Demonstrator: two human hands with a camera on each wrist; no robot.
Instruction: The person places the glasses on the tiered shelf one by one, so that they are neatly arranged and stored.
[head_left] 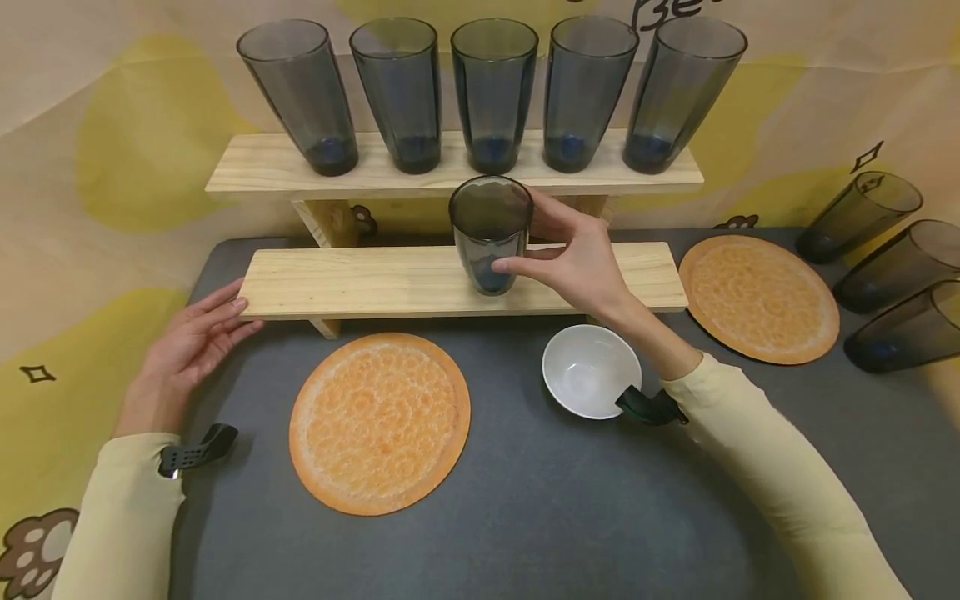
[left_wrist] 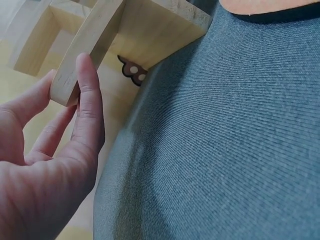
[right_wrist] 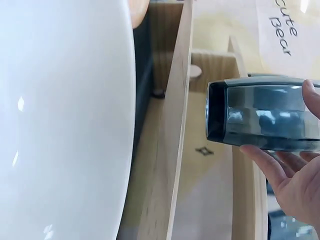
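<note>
My right hand (head_left: 581,262) grips a dark tinted drinking glass (head_left: 491,229), thumb on the near side and fingers behind. In the right wrist view the base of the glass (right_wrist: 265,115) hangs a little above the lower board. That lower board (head_left: 360,279) belongs to a two-tier wooden shelf. At its left end my left hand (head_left: 191,337) pinches the board; in the left wrist view the fingers (left_wrist: 89,95) lie against the wooden edge (left_wrist: 82,55). On the upper board (head_left: 247,162) several matching glasses (head_left: 495,92) stand upright in a row.
An orange round mat (head_left: 378,425) lies before the shelf, and a second round mat (head_left: 761,300) lies to its right. Near my right forearm sits a white bowl (head_left: 588,371). Three more tinted glasses (head_left: 900,329) stand at the right edge of the dark table (head_left: 525,517).
</note>
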